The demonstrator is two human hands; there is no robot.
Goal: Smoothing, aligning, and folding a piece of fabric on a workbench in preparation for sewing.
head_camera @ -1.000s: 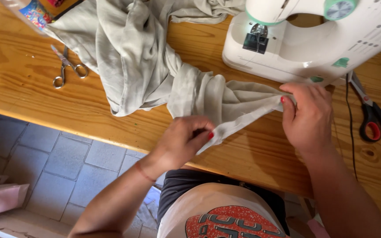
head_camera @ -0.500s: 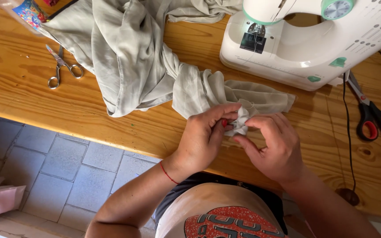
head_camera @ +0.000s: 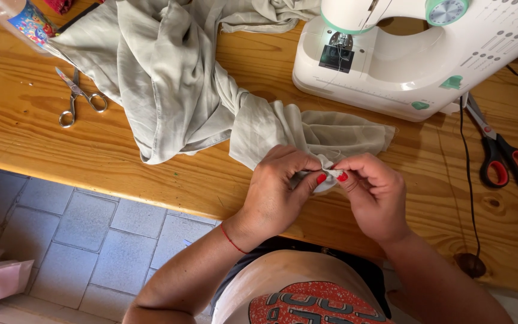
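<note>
Grey fabric (head_camera: pixel 211 90) edge between both hands' fingers (head_camera: pixel 322 177)

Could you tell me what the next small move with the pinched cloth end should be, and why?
Probably carry the cloth end toward the sewing machine needle. Both hands, left hand and right hand, pinch its tip together at the table edge, short of the machine, while the rest lies bunched to the left. The pinch looks like a small fold held ready, though that is hard to tell.
</note>
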